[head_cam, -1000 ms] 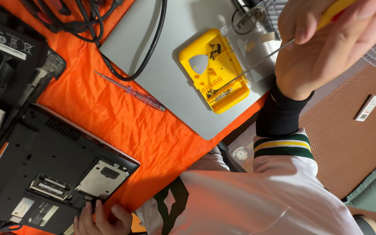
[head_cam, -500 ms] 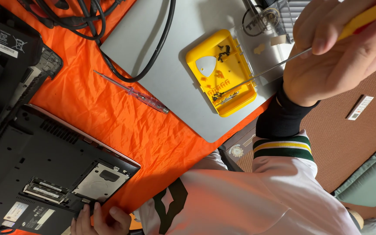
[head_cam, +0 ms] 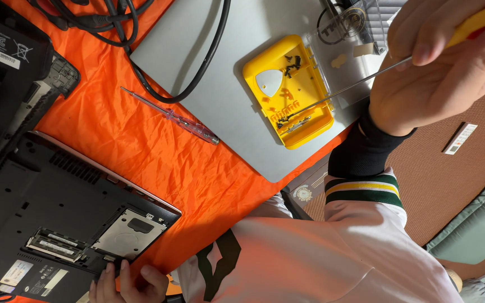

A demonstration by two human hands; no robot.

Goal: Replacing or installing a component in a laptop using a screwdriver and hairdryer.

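Right hand gripped screwdriver, tip reaching into yellow tray among screws; left hand clasped laptop edge, steadying it.

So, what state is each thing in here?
Yellow bit case: open, clear lid swung back, small screws inside.
Yellow-handled screwdriver: gripped by right hand, tip in the case.
Black laptop: bottom up, access cover off, memory exposed; left hand at its edge.
Silver laptop: closed.
Clear-handled screwdriver: lying unheld on orange cloth.
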